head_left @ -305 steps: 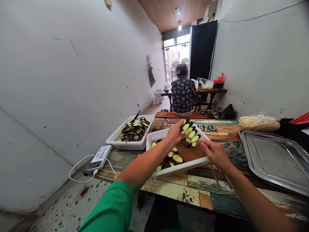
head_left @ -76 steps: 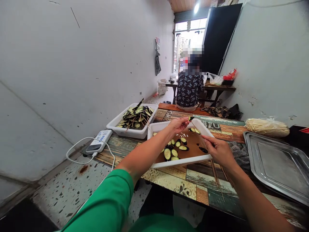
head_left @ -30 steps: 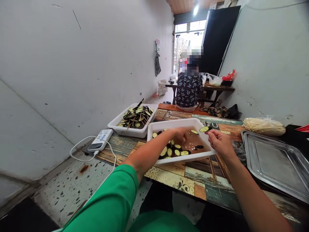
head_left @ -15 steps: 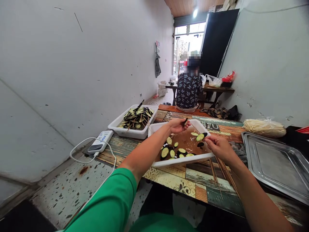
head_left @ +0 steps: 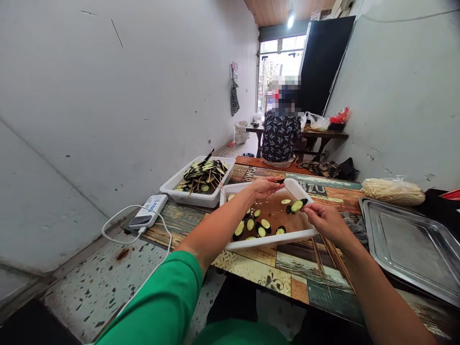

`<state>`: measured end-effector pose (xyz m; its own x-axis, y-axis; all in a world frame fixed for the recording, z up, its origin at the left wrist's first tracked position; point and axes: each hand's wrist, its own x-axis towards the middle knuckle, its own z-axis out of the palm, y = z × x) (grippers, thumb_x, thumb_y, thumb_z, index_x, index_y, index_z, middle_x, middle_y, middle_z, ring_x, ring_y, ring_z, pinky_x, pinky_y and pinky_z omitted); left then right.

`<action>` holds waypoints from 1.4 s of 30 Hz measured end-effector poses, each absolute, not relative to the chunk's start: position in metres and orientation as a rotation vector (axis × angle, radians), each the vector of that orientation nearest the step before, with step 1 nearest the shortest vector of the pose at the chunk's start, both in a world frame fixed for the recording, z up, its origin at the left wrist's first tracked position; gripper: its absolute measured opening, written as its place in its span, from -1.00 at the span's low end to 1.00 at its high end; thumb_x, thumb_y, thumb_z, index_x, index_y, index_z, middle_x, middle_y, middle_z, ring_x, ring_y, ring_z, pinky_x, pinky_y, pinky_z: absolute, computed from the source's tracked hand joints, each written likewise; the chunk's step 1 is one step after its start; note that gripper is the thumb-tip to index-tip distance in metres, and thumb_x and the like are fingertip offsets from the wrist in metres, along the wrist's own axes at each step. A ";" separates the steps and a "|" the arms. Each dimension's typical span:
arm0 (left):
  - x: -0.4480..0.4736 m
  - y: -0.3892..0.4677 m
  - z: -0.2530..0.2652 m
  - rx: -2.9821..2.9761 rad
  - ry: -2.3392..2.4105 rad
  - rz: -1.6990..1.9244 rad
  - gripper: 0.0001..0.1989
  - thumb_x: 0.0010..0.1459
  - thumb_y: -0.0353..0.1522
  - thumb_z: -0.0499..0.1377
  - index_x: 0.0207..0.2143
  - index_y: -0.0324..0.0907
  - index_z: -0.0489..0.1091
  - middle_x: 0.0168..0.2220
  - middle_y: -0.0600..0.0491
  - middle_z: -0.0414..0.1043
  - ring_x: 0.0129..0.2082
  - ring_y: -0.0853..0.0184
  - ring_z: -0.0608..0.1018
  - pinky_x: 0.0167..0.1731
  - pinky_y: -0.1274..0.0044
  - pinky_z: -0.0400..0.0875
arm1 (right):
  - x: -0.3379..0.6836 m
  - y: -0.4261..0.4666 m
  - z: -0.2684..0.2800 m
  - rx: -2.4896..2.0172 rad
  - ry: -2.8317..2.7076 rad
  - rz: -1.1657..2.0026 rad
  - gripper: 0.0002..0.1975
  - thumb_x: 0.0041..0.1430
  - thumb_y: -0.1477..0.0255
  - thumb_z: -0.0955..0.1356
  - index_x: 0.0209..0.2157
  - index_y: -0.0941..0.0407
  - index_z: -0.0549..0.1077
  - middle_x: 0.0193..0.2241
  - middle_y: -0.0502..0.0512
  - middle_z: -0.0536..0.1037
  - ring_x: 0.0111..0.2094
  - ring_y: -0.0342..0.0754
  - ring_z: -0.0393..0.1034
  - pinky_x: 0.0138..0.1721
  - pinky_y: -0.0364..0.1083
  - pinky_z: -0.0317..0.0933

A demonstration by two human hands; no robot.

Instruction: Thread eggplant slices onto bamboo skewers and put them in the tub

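Observation:
Over the far side of a white basin [head_left: 271, 241], my left hand [head_left: 265, 188] pinches a dark-skinned eggplant slice [head_left: 281, 181], seen nearly edge-on. At the basin's right rim, my right hand [head_left: 322, 218] is closed on a thin skewer, mostly hidden by the fingers, with a pale green eggplant slice [head_left: 297, 205] on it. A thin line of the stick runs from that slice towards my left hand. Brownish water fills the basin, and several loose eggplant slices [head_left: 265, 224] float in it.
Left of the basin stands a white tub [head_left: 212, 199] heaped with skewered eggplant [head_left: 204, 172]. Bare skewers [head_left: 338, 263] lie at the right front. Farther right are metal trays [head_left: 413, 244] and bagged pale noodle-like strands [head_left: 393, 190]. A cabled white device [head_left: 149, 211] sits left; a person [head_left: 282, 136] sits ahead.
The eggplant slice in my left hand has tilted to lie flatter, and that hand has turned slightly. Floating slices have drifted in the water. My right hand has barely moved.

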<state>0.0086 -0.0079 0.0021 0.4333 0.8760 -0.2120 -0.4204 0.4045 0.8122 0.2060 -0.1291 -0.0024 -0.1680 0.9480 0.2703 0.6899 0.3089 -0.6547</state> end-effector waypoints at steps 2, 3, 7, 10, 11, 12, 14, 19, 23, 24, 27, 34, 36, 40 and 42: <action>0.009 -0.009 0.001 0.766 0.698 0.918 -0.66 -0.03 -0.78 0.06 -0.26 -0.36 0.44 -0.36 -0.07 0.50 -0.34 0.43 0.57 -0.18 0.60 0.44 | 0.206 -0.129 -0.003 -1.450 -1.921 0.514 -0.62 0.10 0.25 0.20 -0.38 0.19 0.54 -0.68 -0.03 0.33 -0.64 -0.17 0.09 -0.59 -0.17 -0.05; 0.009 -0.010 0.001 0.768 0.693 0.919 -0.62 -0.04 -0.79 0.06 -0.23 -0.35 0.44 -0.35 -0.06 0.50 -0.34 0.43 0.58 -0.18 0.59 0.44 | 0.206 -0.129 -0.002 -1.449 -1.920 0.508 -0.63 0.09 0.25 0.20 -0.38 0.20 0.54 -0.68 -0.03 0.33 -0.63 -0.17 0.09 -0.58 -0.17 -0.04; 0.007 -0.012 0.004 0.774 0.691 0.879 -0.56 -0.02 -0.77 0.05 -0.13 -0.30 0.44 -0.36 -0.04 0.51 -0.39 0.45 0.57 -0.24 0.60 0.46 | 0.205 -0.131 0.000 -1.450 -1.933 0.490 -0.64 0.08 0.26 0.20 -0.44 0.19 0.52 -0.68 -0.03 0.31 -0.63 -0.17 0.09 -0.58 -0.17 -0.04; 0.005 -0.012 0.006 0.769 0.674 0.871 -0.68 0.06 -0.68 0.08 -0.16 -0.32 0.45 -0.35 -0.06 0.51 -0.39 0.45 0.56 -0.28 0.61 0.46 | 0.206 -0.131 0.000 -1.454 -1.945 0.510 -0.63 0.09 0.25 0.19 -0.42 0.19 0.52 -0.69 -0.04 0.28 -0.63 -0.17 0.08 -0.59 -0.17 -0.05; 0.004 -0.011 0.006 0.770 0.663 0.879 -0.72 0.08 -0.66 0.09 -0.19 -0.33 0.46 -0.34 -0.07 0.51 -0.39 0.44 0.56 -0.30 0.62 0.46 | 0.206 -0.131 0.000 -1.458 -1.947 0.513 -0.62 0.09 0.24 0.19 -0.42 0.19 0.52 -0.69 -0.04 0.27 -0.63 -0.17 0.07 -0.59 -0.17 -0.06; 0.004 -0.011 0.006 0.773 0.656 0.891 -0.75 0.08 -0.64 0.10 -0.21 -0.33 0.46 -0.33 -0.07 0.51 -0.40 0.44 0.55 -0.32 0.63 0.46 | 0.206 -0.131 0.000 -1.462 -1.948 0.513 -0.62 0.09 0.24 0.18 -0.42 0.19 0.51 -0.69 -0.05 0.26 -0.63 -0.17 0.07 -0.60 -0.17 -0.06; 0.004 -0.009 0.004 0.782 0.659 0.916 -0.79 0.07 -0.64 0.13 -0.25 -0.32 0.47 -0.33 -0.06 0.51 -0.40 0.44 0.55 -0.36 0.64 0.45 | 0.206 -0.131 0.000 -1.464 -1.948 0.503 -0.62 0.10 0.24 0.18 -0.43 0.19 0.51 -0.69 -0.04 0.27 -0.63 -0.17 0.08 -0.59 -0.17 -0.05; 0.007 -0.007 0.002 0.762 0.723 0.915 -0.95 0.03 -0.59 0.20 -0.40 -0.37 0.44 -0.44 -0.07 0.49 -0.44 0.43 0.54 -0.42 0.65 0.43 | 0.206 -0.131 0.000 -1.447 -1.952 0.487 -0.62 0.09 0.25 0.19 -0.41 0.19 0.53 -0.66 -0.02 0.33 -0.61 -0.16 0.11 -0.58 -0.16 -0.03; 0.009 -0.011 0.006 0.758 0.725 0.867 -0.92 0.05 -0.60 0.18 -0.35 -0.36 0.42 -0.44 -0.05 0.48 -0.45 0.43 0.55 -0.46 0.66 0.42 | 0.206 -0.131 0.000 -1.458 -1.927 0.516 -0.61 0.09 0.23 0.20 -0.38 0.20 0.54 -0.68 -0.02 0.31 -0.62 -0.15 0.10 -0.59 -0.16 -0.04; 0.009 -0.012 0.007 0.755 0.724 0.862 -0.89 0.05 -0.61 0.18 -0.34 -0.35 0.42 -0.43 -0.05 0.48 -0.45 0.43 0.55 -0.47 0.67 0.42 | 0.206 -0.131 0.000 -1.454 -1.923 0.524 -0.61 0.09 0.23 0.20 -0.38 0.20 0.54 -0.68 -0.02 0.31 -0.62 -0.15 0.10 -0.59 -0.16 -0.04; 0.009 -0.013 0.009 0.745 0.720 0.869 -0.88 0.03 -0.62 0.19 -0.36 -0.33 0.40 -0.43 -0.03 0.49 -0.45 0.43 0.55 -0.51 0.68 0.38 | 0.207 -0.131 0.000 -1.435 -1.929 0.527 -0.61 0.09 0.22 0.20 -0.39 0.19 0.54 -0.68 -0.02 0.32 -0.62 -0.15 0.11 -0.58 -0.16 -0.03; 0.013 -0.015 0.007 0.727 0.716 0.803 -0.92 0.10 -0.59 0.14 -0.43 -0.36 0.42 -0.48 -0.04 0.47 -0.49 0.48 0.49 -0.50 0.69 0.36 | 0.209 -0.131 -0.002 -1.429 -1.929 0.547 -0.61 0.11 0.22 0.20 -0.37 0.19 0.54 -0.69 -0.04 0.30 -0.64 -0.16 0.08 -0.59 -0.16 -0.05; 0.015 -0.017 0.008 0.691 0.740 0.807 -0.91 0.09 -0.58 0.14 -0.46 -0.34 0.40 -0.50 -0.02 0.46 -0.50 0.48 0.49 -0.52 0.68 0.35 | 0.208 -0.131 -0.002 -1.439 -1.926 0.535 -0.60 0.10 0.22 0.20 -0.37 0.19 0.54 -0.69 -0.03 0.31 -0.63 -0.15 0.10 -0.59 -0.16 -0.03; 0.020 -0.020 0.011 0.646 0.742 0.854 -0.91 0.03 -0.58 0.20 -0.48 -0.29 0.37 -0.54 0.03 0.41 -0.51 0.47 0.48 -0.53 0.68 0.32 | 0.204 -0.133 0.000 -1.451 -1.923 0.491 -0.61 0.09 0.23 0.20 -0.39 0.19 0.54 -0.69 -0.03 0.32 -0.64 -0.15 0.11 -0.59 -0.16 -0.02; 0.019 -0.019 0.012 0.627 0.759 0.871 -0.91 0.01 -0.59 0.22 -0.46 -0.29 0.37 -0.52 0.03 0.41 -0.49 0.46 0.48 -0.53 0.67 0.32 | 0.203 -0.133 0.002 -1.457 -1.917 0.474 -0.62 0.08 0.24 0.20 -0.40 0.19 0.54 -0.70 -0.03 0.32 -0.64 -0.15 0.10 -0.60 -0.16 -0.03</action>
